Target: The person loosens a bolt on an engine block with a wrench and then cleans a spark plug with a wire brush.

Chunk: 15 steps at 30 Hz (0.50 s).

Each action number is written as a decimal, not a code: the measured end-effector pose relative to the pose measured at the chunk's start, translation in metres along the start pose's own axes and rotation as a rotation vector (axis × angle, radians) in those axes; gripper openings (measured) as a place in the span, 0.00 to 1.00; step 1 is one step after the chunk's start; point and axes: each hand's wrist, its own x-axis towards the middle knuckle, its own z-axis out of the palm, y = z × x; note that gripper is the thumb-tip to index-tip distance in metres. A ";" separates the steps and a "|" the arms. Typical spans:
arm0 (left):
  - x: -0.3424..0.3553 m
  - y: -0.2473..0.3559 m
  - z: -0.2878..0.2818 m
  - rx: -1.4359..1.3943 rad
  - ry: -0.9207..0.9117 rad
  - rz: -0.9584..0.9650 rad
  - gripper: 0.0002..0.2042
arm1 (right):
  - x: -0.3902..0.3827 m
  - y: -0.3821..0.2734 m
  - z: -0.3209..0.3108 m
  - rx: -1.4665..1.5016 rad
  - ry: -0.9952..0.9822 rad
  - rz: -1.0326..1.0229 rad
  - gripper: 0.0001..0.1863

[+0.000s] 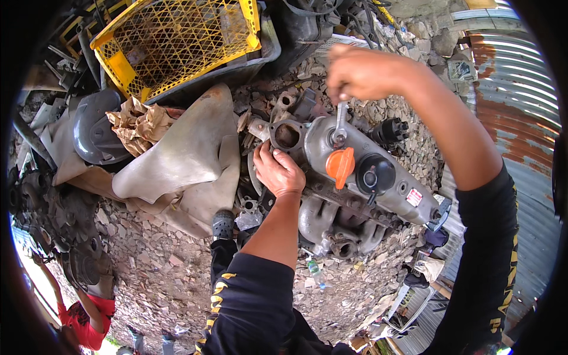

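A silver engine (384, 183) lies at the centre, with an orange oil filler cap (340, 167) and a round black fitting (374, 177) on its cover. My left hand (277, 168) grips the side of a metal housing with an open round port (287, 136), at the engine's left end. My right hand (355, 74), fingers curled, is at the upper end of an upright silver wrench (341, 121), whose lower end sits on a fastener beside the orange cap. My right fingertips are partly hidden.
A yellow mesh crate (118, 71) is at upper left, above a beige sheet (177, 160) and crumpled paper (133, 127). Dark metal parts (59, 231) lie left. A person in red (89, 322) works at lower left. Corrugated metal (509, 118) stands right. My shoe (223, 225) rests on rubble.
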 end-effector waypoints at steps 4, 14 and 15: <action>-0.001 0.005 -0.001 0.068 0.052 0.040 0.20 | -0.016 0.017 0.021 0.114 0.064 0.119 0.08; 0.001 0.005 -0.003 -0.013 0.003 -0.012 0.19 | -0.030 0.025 0.067 -0.413 0.586 -0.112 0.17; 0.002 0.004 -0.003 -0.015 0.007 -0.007 0.19 | -0.030 0.031 0.070 -0.446 0.613 -0.154 0.20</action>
